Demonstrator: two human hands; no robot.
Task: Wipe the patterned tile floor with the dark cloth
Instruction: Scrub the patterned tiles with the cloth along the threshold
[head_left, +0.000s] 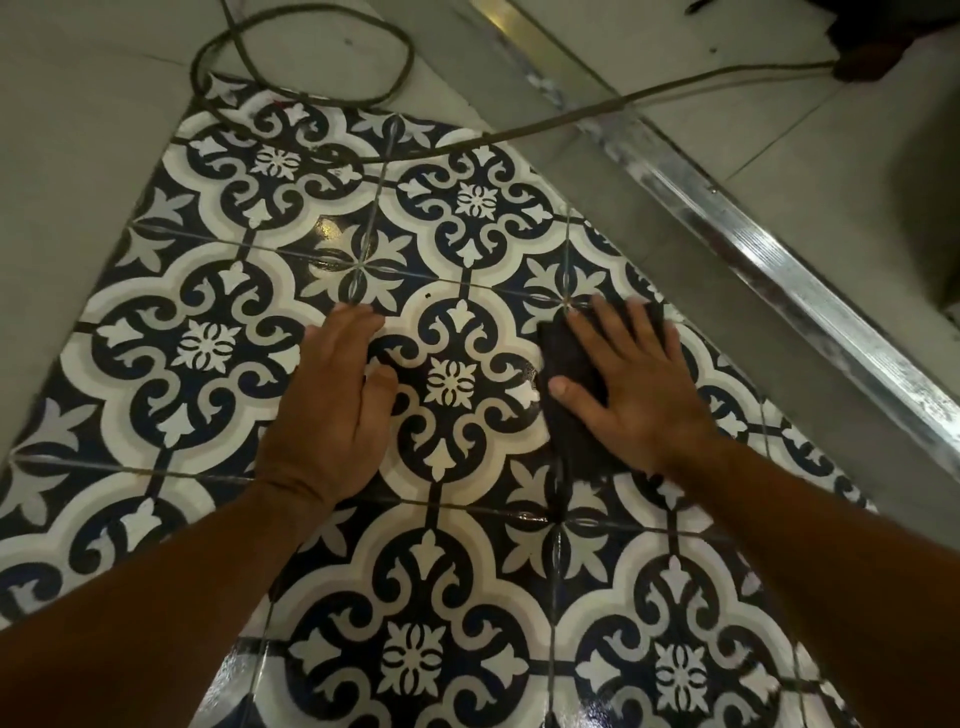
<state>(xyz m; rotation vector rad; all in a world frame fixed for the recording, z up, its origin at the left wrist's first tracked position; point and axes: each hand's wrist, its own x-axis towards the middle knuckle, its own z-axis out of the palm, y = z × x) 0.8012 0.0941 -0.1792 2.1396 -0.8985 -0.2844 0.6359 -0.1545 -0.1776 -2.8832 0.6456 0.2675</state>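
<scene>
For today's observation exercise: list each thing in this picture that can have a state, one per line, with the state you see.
dark cloth: flat on the tiles, pressed under the right hand
right hand: palm down, fingers spread on the cloth
left hand: flat on bare tile, holding nothing
patterned tile floor: glossy, wet-looking in patches
cable: looped, lying slack across the floor
metal strip: lying on the floor, smeared white

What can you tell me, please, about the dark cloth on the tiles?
The cloth is very dark, nearly black, and looks like soft fabric folded into a narrow strip. It lies flat on the patterned tile floor, running from near a grout crossing back towards the person. The right hand presses flat on it with fingers spread, covering much of its right side; its left edge and near end show. The left hand rests on bare tile, apart from it. The tile beside the cloth shines as if wet.
</scene>
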